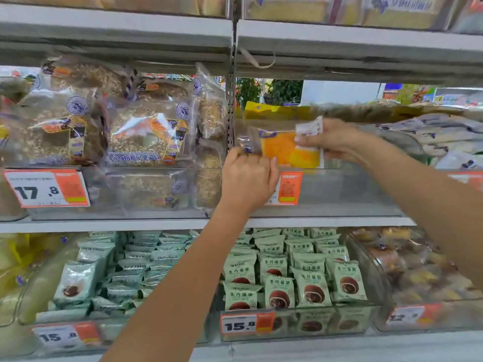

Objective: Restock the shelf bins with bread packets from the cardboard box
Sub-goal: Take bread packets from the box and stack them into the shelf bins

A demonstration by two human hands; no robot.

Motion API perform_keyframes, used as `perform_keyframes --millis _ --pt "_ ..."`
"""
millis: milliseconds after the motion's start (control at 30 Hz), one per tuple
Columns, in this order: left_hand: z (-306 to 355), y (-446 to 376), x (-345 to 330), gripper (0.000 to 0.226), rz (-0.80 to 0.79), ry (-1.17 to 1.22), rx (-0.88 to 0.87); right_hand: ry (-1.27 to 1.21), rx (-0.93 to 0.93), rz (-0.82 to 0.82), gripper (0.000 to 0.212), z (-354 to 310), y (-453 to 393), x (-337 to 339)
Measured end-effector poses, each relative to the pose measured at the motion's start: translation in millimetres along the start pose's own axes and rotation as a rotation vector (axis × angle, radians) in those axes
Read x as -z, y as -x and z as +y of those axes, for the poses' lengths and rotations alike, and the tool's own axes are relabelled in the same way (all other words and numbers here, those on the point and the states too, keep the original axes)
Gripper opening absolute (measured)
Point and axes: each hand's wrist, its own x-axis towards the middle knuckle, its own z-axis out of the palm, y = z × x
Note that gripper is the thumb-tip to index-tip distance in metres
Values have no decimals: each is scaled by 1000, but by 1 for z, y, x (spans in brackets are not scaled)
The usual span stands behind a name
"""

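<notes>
Both forearms reach up from the bottom edge; left hand (248, 178) pinches the clear end of a yellow bread packet (287, 150), right hand (332, 142) grips its other end — packet held level above the clear middle-shelf bin (339, 189); green packets (295, 278) fill the bin below — grain loaves (146, 134) sit left.

2 bare forearms show, with no sleeves, watch, bracelet or gloves on them. The left hand (248, 178) is seen from the back, knuckles rounded and fingers curled. The right hand (332, 142) has short, plain, unpainted nails. No rings are visible on either hand.
</notes>
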Motion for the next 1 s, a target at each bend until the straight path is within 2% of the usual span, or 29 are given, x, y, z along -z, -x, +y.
perform_keyframes --millis 100,167,233,333,500,667,767,833,933,1000 --pt "0 3 -2 54 30 32 11 69 -37 -83 31 9 -22 -21" --pt "0 3 -2 54 33 35 18 219 -22 -119 33 9 -31 -25" --pt "0 3 -2 54 31 37 19 411 1 -119 39 7 -34 -28" --pt "1 2 0 54 35 40 15 506 -3 -103 41 7 -35 -33" --pt "2 1 1 52 21 35 22 394 56 -11 39 7 -34 -36" --pt "2 1 2 53 0 22 23 566 35 -34 46 3 -30 -41" --pt "3 -2 6 55 -53 10 26 575 9 -16 71 4 -27 -41" --pt "2 -6 11 56 -117 -5 17 554 -13 -12 80 2 -23 -37" --pt "0 -9 18 59 -245 -32 -49 447 14 108 68 -3 -8 -25" --pt "1 -10 27 56 -343 -39 -91 338 146 270 53 -5 11 -17"
